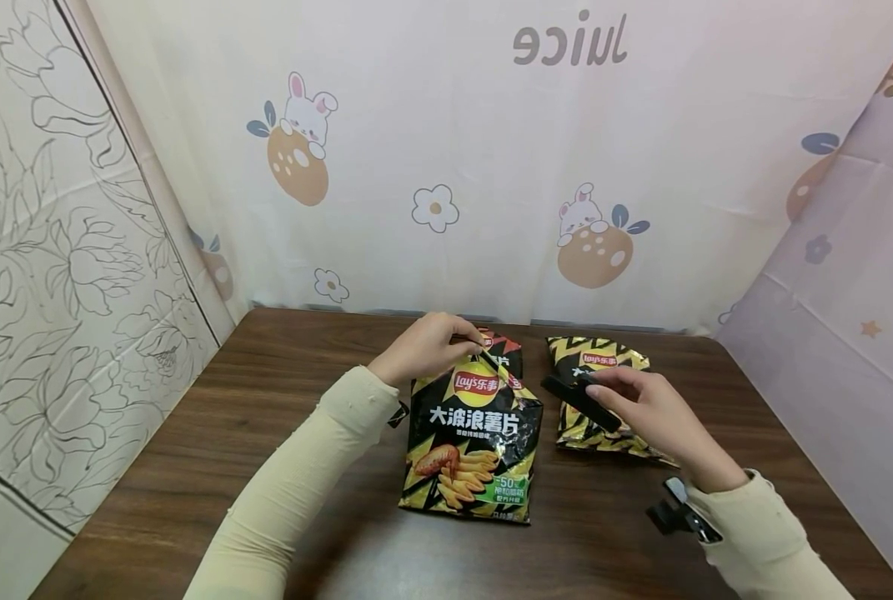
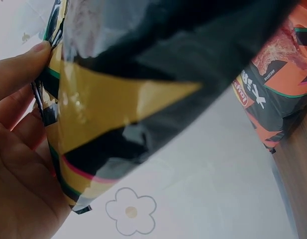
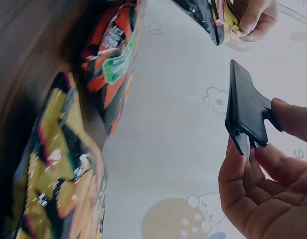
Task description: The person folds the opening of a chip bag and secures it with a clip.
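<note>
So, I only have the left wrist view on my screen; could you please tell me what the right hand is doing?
Observer: The right hand pinches a black clip between its thumb and fingers.
Operator: Thank you; is it touching anything besides that hand?
Observer: No, the right wrist view shows a gap between it and the yellow-and-black chip bag that the left hand grips.
Operator: And is there anything else over on that side?
Observer: Yes, a second yellow-and-black bag is on the table, to the right of the gripped one.
</note>
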`<act>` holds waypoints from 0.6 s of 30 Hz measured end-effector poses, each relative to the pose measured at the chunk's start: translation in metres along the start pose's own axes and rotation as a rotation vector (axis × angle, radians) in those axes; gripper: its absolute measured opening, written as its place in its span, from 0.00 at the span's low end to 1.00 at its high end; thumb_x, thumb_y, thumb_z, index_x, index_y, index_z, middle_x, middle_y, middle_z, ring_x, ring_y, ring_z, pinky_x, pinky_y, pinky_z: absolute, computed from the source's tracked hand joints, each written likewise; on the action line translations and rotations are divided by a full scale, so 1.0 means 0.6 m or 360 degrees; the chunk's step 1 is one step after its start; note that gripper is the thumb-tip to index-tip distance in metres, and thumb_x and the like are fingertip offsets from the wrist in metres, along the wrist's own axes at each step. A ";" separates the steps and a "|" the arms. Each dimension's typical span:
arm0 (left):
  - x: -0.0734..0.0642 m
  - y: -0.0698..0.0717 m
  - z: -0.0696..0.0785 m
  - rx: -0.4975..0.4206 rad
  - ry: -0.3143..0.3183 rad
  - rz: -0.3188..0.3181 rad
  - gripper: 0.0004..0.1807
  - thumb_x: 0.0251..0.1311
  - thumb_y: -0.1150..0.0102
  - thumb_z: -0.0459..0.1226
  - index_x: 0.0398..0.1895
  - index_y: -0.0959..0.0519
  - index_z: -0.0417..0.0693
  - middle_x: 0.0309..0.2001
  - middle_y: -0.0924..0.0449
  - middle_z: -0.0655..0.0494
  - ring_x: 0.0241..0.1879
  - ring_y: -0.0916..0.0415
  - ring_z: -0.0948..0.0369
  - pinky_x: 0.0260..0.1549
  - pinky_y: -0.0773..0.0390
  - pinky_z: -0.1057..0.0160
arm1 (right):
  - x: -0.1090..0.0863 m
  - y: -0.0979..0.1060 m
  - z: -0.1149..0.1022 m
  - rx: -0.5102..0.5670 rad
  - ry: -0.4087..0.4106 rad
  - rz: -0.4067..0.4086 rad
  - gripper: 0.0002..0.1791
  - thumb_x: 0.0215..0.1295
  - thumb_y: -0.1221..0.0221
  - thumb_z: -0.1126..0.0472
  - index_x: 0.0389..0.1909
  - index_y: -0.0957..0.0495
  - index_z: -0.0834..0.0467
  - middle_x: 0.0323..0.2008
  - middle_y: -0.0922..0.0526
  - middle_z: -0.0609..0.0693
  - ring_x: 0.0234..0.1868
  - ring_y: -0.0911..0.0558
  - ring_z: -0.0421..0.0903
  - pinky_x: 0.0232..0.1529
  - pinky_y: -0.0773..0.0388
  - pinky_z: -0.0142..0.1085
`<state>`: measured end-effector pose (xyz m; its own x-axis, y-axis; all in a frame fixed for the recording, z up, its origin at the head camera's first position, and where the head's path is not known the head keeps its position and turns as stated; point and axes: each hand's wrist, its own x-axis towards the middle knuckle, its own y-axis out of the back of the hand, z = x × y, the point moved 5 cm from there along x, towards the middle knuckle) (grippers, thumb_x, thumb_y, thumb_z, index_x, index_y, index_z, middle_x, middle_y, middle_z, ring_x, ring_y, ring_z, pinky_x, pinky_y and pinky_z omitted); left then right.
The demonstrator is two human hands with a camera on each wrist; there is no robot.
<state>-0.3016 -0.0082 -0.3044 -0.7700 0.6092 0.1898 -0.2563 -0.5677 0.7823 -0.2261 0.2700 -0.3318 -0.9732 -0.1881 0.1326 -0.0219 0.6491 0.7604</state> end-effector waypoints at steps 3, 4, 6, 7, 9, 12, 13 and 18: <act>0.000 -0.001 0.000 0.0006 0.0003 -0.0004 0.11 0.69 0.44 0.38 0.47 0.15 0.45 0.45 0.14 0.52 0.21 0.28 0.65 0.24 0.30 0.68 | 0.009 -0.001 -0.011 0.0046 0.0012 0.0010 0.25 0.71 0.44 0.48 0.58 0.23 0.62 0.51 0.18 0.61 0.36 0.21 0.35 0.30 0.22 0.34; 0.000 -0.001 0.001 0.0009 0.0002 -0.0004 0.11 0.69 0.43 0.38 0.47 0.15 0.45 0.45 0.14 0.52 0.21 0.28 0.65 0.24 0.30 0.68 | 0.013 -0.002 -0.013 0.0059 0.0013 0.0014 0.25 0.71 0.44 0.48 0.58 0.23 0.62 0.51 0.18 0.61 0.36 0.20 0.35 0.31 0.22 0.33; 0.000 -0.001 0.002 0.0016 0.0001 -0.0003 0.11 0.69 0.43 0.38 0.46 0.14 0.46 0.44 0.14 0.53 0.21 0.28 0.65 0.24 0.30 0.68 | 0.018 -0.005 -0.018 0.0103 0.0013 0.0011 0.25 0.71 0.44 0.48 0.58 0.23 0.63 0.51 0.18 0.62 0.36 0.19 0.36 0.31 0.22 0.33; 0.000 -0.001 0.002 0.0017 0.0001 -0.0002 0.11 0.69 0.43 0.38 0.46 0.14 0.46 0.44 0.14 0.53 0.21 0.28 0.65 0.24 0.30 0.68 | 0.021 -0.006 -0.021 0.0113 0.0014 0.0011 0.25 0.71 0.44 0.48 0.58 0.23 0.63 0.49 0.17 0.62 0.36 0.19 0.36 0.31 0.21 0.33; 0.000 -0.001 0.003 0.0023 -0.0002 0.0001 0.10 0.69 0.43 0.38 0.46 0.14 0.46 0.44 0.14 0.53 0.22 0.28 0.66 0.25 0.29 0.68 | 0.024 -0.009 -0.026 0.0131 0.0008 0.0014 0.24 0.71 0.44 0.48 0.57 0.23 0.63 0.45 0.17 0.60 0.34 0.20 0.37 0.30 0.22 0.33; -0.001 0.000 0.005 0.0028 -0.0008 0.0002 0.11 0.69 0.43 0.38 0.46 0.14 0.46 0.44 0.14 0.53 0.23 0.26 0.65 0.26 0.29 0.68 | 0.029 -0.012 -0.034 0.0119 0.0024 0.0037 0.24 0.72 0.45 0.47 0.57 0.24 0.62 0.41 0.17 0.58 0.31 0.23 0.40 0.27 0.26 0.34; -0.001 0.000 0.005 0.0030 -0.0009 0.0003 0.11 0.69 0.43 0.38 0.46 0.14 0.45 0.44 0.14 0.53 0.24 0.26 0.66 0.26 0.28 0.68 | 0.031 -0.013 -0.037 0.0108 0.0033 0.0047 0.24 0.72 0.45 0.47 0.57 0.24 0.62 0.41 0.18 0.57 0.30 0.24 0.41 0.27 0.27 0.34; -0.001 0.002 0.008 0.0036 -0.0010 0.0008 0.11 0.69 0.43 0.38 0.46 0.14 0.45 0.45 0.14 0.53 0.26 0.24 0.65 0.28 0.27 0.68 | 0.041 -0.022 -0.045 0.0113 0.0090 0.0064 0.24 0.73 0.47 0.48 0.58 0.25 0.62 0.45 0.19 0.58 0.34 0.23 0.39 0.34 0.23 0.35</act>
<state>-0.2985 -0.0065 -0.3009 -0.7674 0.6100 0.1974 -0.2392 -0.5580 0.7946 -0.2437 0.2373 -0.3214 -0.9592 -0.2006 0.1994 -0.0009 0.7072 0.7071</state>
